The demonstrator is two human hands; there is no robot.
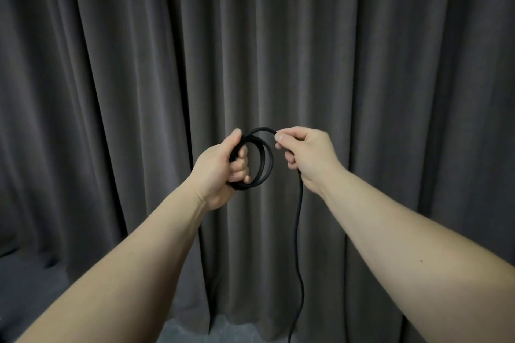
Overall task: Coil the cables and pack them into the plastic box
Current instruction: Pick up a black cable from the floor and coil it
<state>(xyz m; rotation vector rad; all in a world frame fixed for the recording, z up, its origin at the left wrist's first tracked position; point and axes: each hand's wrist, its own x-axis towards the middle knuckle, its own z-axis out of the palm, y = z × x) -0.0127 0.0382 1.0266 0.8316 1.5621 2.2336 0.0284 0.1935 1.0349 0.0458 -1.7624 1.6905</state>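
Before the grey curtain (111,92), the left hand (220,170) grips a small coil (263,160) of black cable (299,217), while the right hand (309,156), just beside the coil, pinches the next turn; the loose length hangs down out of sight. Matching each loop to the coil's size should keep it tidy. No plastic box is visible.
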